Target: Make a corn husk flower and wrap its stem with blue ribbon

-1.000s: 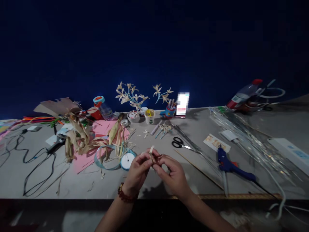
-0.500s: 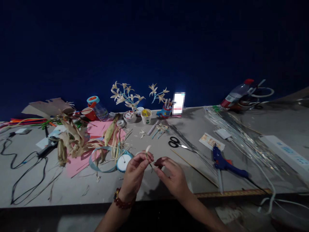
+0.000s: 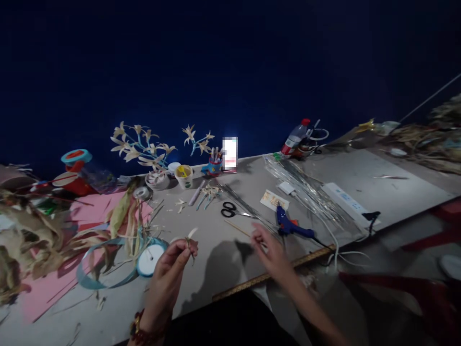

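Note:
In my left hand (image 3: 169,271), thumb and fingers are pinched on a small flower piece (image 3: 193,233), a pale husk-like petal on a thin greenish stem. My right hand (image 3: 269,250) is over the table's front part, slightly blurred, its fingers loosely bent with a gap to the thumb and nothing visible in them. It is close to a thin wooden stick (image 3: 236,227) and left of a blue glue gun (image 3: 290,227). Black-handled scissors (image 3: 230,210) lie beyond it. A ribbon spool (image 3: 149,258) with loose blue ribbon (image 3: 86,276) is beside my left hand.
Husk flowers on blue stems (image 3: 139,144) stand at the back near a paper cup (image 3: 184,180) and a lit phone (image 3: 230,153). Dried husks (image 3: 46,230) and pink paper (image 3: 46,293) cover the left. Wires (image 3: 306,187), a bottle (image 3: 295,137) and a power strip (image 3: 345,204) are right.
My view has turned right, so the table's things appear further left. My right hand has moved away from my left hand, toward the glue gun. My left hand still pinches the flower piece.

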A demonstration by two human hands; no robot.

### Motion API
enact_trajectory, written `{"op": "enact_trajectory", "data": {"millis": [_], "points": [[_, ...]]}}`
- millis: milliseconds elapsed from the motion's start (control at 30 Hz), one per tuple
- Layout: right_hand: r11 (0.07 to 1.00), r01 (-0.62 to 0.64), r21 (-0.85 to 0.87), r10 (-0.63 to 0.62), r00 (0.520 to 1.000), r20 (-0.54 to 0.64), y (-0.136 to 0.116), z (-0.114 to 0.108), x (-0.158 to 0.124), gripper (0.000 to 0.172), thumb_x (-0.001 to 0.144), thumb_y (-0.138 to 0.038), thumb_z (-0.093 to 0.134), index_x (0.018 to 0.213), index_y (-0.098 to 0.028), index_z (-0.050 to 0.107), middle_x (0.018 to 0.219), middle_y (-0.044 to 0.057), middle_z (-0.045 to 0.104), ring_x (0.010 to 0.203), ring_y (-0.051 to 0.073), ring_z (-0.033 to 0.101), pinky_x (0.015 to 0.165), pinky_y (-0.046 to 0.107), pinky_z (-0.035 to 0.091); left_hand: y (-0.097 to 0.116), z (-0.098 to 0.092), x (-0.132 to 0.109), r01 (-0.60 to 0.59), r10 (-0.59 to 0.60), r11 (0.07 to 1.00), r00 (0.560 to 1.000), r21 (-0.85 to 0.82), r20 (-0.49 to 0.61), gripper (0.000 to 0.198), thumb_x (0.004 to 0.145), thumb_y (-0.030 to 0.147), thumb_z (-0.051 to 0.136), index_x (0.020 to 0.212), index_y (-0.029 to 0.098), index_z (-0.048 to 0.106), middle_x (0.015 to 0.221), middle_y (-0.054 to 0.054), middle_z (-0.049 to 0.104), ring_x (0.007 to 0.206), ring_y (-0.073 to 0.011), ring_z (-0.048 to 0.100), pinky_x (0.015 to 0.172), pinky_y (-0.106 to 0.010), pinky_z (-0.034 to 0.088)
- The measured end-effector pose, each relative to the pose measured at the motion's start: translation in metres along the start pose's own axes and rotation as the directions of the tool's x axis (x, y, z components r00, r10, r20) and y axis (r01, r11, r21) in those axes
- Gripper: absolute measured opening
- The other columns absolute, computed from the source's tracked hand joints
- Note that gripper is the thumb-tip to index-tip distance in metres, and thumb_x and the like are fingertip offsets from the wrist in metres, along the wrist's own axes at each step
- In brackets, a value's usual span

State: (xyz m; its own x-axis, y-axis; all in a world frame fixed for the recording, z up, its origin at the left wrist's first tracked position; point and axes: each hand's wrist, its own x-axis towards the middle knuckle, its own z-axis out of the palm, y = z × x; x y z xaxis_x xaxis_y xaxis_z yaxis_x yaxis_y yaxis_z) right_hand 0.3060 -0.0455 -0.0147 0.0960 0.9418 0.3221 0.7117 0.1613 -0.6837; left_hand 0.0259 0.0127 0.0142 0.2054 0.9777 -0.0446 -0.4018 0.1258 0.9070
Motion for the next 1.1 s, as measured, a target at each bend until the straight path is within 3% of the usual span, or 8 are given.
{"op": "enact_trajectory", "data": {"millis": [67, 167, 233, 333, 533, 767, 967, 1100], "points": [[0.988, -0.016, -0.155, 0.004, 0.997, -0.077, 0.031, -0.03, 0.001, 0.046, 0.096, -0.02, 0.042, 0.142, -0.021, 0.044, 0.121, 0.012, 0.067, 0.106, 0.025, 0.067, 0.096, 0.042, 0.052, 0.0, 0.0, 0.0, -0.004, 0.004, 1.0, 1.0, 0.012, -0.005, 0.015, 0.084, 0.032, 0.074, 0.083, 0.019, 0.067, 0.082, -0.003, 0.061, 0.088, -0.019, 0.057, 0.091, -0.033, 0.046], [0.877, -0.125, -0.464, 0.077, 0.99, -0.122, 0.079, -0.073, 0.005, 0.047, 0.086, -0.018, 0.047, 0.133, -0.018, 0.055, 0.136, 0.018, 0.058, 0.126, 0.035, 0.055, 0.107, 0.053, 0.043, 0.001, 0.0, 0.0, 0.002, -0.002, 1.0, 1.0, 0.023, -0.015, 0.016, 0.083, 0.032, 0.075, 0.082, 0.018, 0.067, 0.08, -0.003, 0.061, 0.087, -0.0196, 0.057, 0.089, -0.034, 0.047], [0.802, -0.153, -0.577, 0.157, 0.987, -0.042, 0.105, -0.093, 0.007, 0.048, 0.08, -0.022, 0.053, 0.127, -0.015, 0.059, 0.135, 0.021, 0.058, 0.125, 0.039, 0.055, 0.106, 0.057, 0.043, 0.001, 0.001, -0.001, 0.013, -0.013, 0.999, 1.0, 0.029, -0.013, 0.017, 0.082, 0.033, 0.076, 0.081, 0.018, 0.067, 0.08, -0.003, 0.061, 0.087, -0.02, 0.057, 0.088, -0.035, 0.047], [0.815, -0.069, -0.576, 0.178, 0.975, 0.136, 0.126, -0.105, 0.011, 0.038, 0.078, -0.024, 0.054, 0.114, -0.016, 0.064, 0.123, 0.019, 0.065, 0.115, 0.035, 0.063, 0.102, 0.049, 0.048, 0.001, 0.002, -0.002, 0.018, -0.018, 0.999, 1.0, 0.041, -0.003, 0.018, 0.083, 0.034, 0.075, 0.079, 0.018, 0.067, 0.08, -0.004, 0.062, 0.088, -0.0203, 0.057, 0.089, -0.035, 0.047], [0.843, 0.001, -0.538, 0.137, 0.966, 0.217, 0.13, -0.106, 0.017, 0.029, 0.077, -0.022, 0.055, 0.105, -0.017, 0.062, 0.113, 0.016, 0.065, 0.106, 0.03, 0.066, 0.094, 0.04, 0.053, 0.001, 0.002, -0.005, 0.009, -0.008, 0.999, 0.999, 0.048, -0.033, 0.02, 0.08, 0.036, 0.077, 0.079, 0.019, 0.067, 0.078, -0.004, 0.061, 0.085, -0.0205, 0.057, 0.088, -0.035, 0.047], [0.894, -0.037, -0.447, 0.158, 0.959, 0.237, 0.134, -0.11, 0.025, 0.027, 0.072, -0.021, 0.06, 0.099, -0.019, 0.06, 0.149, 0.021, 0.045, 0.131, 0.035, 0.053, 0.107, 0.048, 0.044, -0.001, 0.0, -0.003, 0.008, -0.007, 0.997, 1.0, 0.071, -0.005, 0.019, 0.083, 0.035, 0.075, 0.078, 0.019, 0.067, 0.078, -0.003, 0.06, 0.087, -0.0207, 0.056, 0.088, -0.034, 0.046], [0.947, -0.105, -0.302, 0.202, 0.929, 0.311, 0.14, -0.119, 0.038, 0.04, 0.064, -0.025, 0.064, 0.103, -0.019, 0.063, 0.136, 0.019, 0.062, 0.116, 0.035, 0.064, 0.102, 0.049, 0.047, -0.001, 0.003, -0.004, 0.026, -0.026, 0.998, 1.0, 0.062, -0.013, 0.022, 0.081, 0.037, 0.077, 0.078, 0.018, 0.066, 0.078, -0.004, 0.061, 0.084, -0.0208, 0.056, 0.088, -0.035, 0.046], [0.966, -0.177, -0.186, 0.224, 0.935, 0.274, 0.148, -0.123, 0.044, 0.034, 0.065, -0.034, 0.067, 0.096, -0.021, 0.064, 0.112, 0.015, 0.074, 0.096, 0.032, 0.071, 0.089, 0.044, 0.055, -0.002, 0.004, -0.004, 0.025, -0.024, 0.998, 0.999, 0.053, -0.024, 0.022, 0.081, 0.037, 0.077, 0.078, 0.018, 0.067, 0.079, -0.005, 0.062, 0.085, -0.021, 0.057, 0.087, -0.035, 0.046]]}}
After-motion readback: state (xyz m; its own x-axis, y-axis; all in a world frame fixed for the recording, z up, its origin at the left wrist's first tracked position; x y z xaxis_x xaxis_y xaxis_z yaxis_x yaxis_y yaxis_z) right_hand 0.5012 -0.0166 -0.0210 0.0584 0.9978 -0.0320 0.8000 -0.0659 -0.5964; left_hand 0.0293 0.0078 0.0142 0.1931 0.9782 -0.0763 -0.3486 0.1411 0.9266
